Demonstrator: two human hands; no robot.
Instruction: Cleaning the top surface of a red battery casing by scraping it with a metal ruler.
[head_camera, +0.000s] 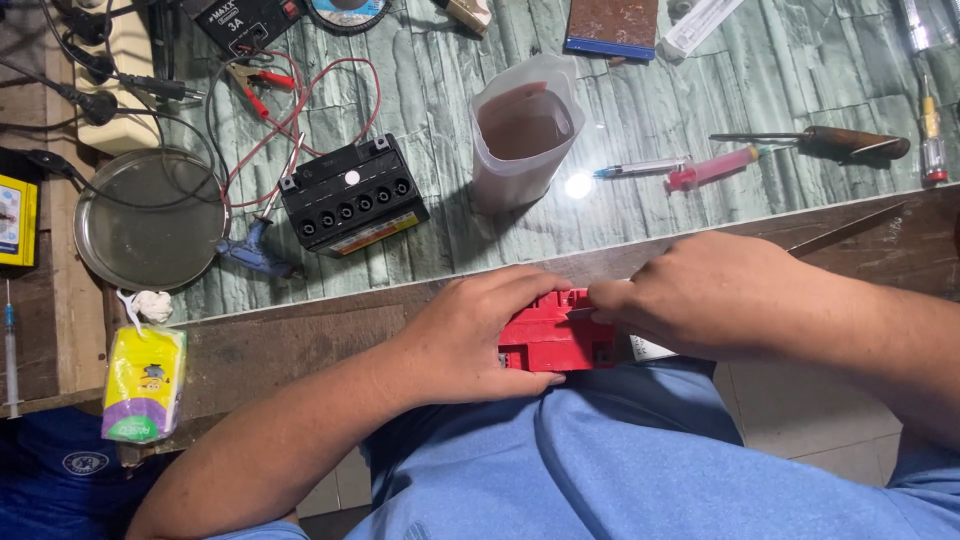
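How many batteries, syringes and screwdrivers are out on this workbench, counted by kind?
Batteries: 2, the red box-shaped battery under both hands and the black battery with a row of open holes.
Syringes: 3, a pink one, a clear blue-tipped one, a clear one at the left edge.
Screwdrivers: 2, brown-handled and red-tipped.
Total: 7.

Your left hand (470, 335) and right hand (700, 295) are bare: no gloves, rings or watch visible. Both forearms are uncovered up to the frame edge. You wear a light blue shirt (620, 460), plain fabric, with soft folds across the front.
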